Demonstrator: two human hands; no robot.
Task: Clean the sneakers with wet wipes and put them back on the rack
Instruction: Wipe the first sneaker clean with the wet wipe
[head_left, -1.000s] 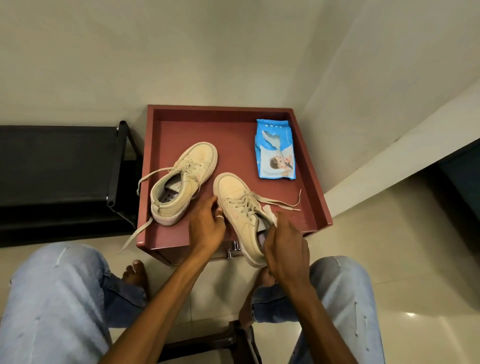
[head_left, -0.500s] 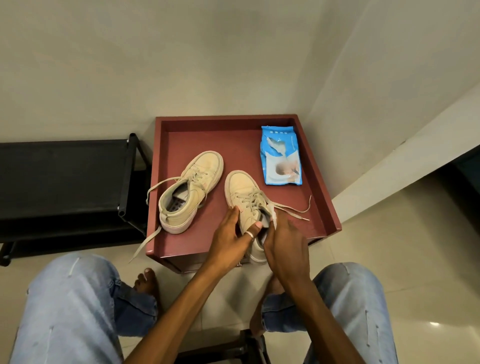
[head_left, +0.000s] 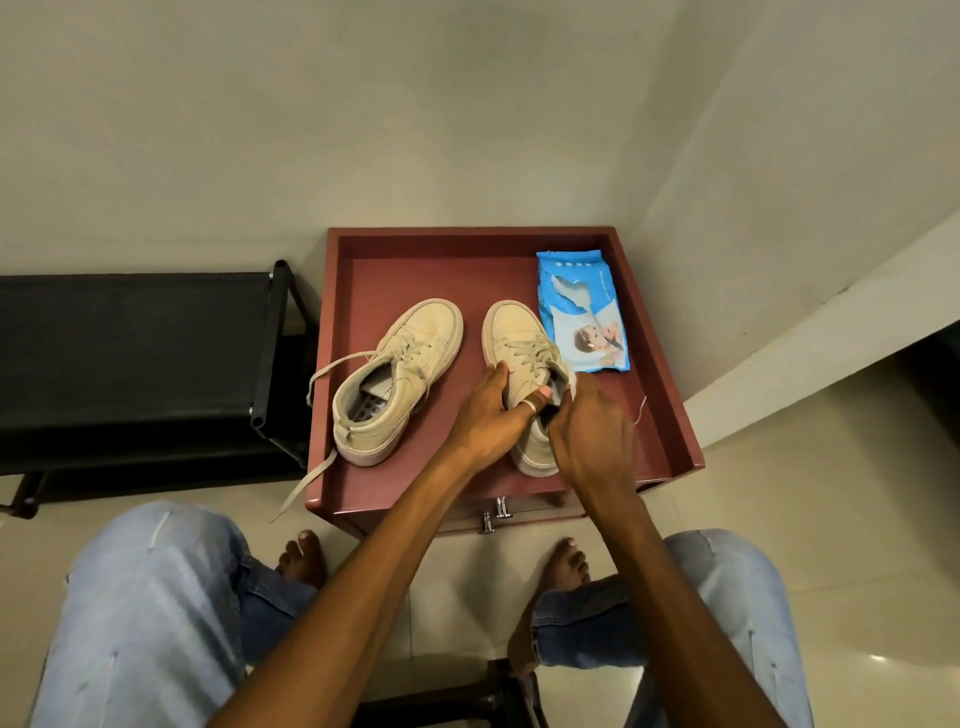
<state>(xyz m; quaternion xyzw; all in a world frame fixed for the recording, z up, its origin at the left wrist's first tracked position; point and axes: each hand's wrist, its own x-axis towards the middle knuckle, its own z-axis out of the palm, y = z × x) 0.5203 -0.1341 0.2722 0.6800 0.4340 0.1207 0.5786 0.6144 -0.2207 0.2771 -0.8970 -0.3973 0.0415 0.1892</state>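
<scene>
Two cream sneakers lie on a red-brown cabinet top (head_left: 665, 415). The left sneaker (head_left: 400, 379) lies untouched, its laces trailing over the front edge. My left hand (head_left: 491, 415) grips the right sneaker (head_left: 514, 338) at its left side, thumb over the collar. My right hand (head_left: 592, 431) curls over that sneaker's opening and heel; a bit of white, perhaps a wipe, shows by its fingers. A blue wet-wipe pack (head_left: 582, 312) lies just right of the sneaker's toe.
A black shoe rack (head_left: 135, 332) stands left of the cabinet, against the wall. My knees in light jeans and bare feet are below the cabinet. A wall corner rises to the right. A black stool edge (head_left: 441, 696) shows under me.
The right sneaker has moved farther onto the cabinet top, toward the wipe pack. Both hands followed it, the left hand shifting from the sneaker's side to a grip over its collar.
</scene>
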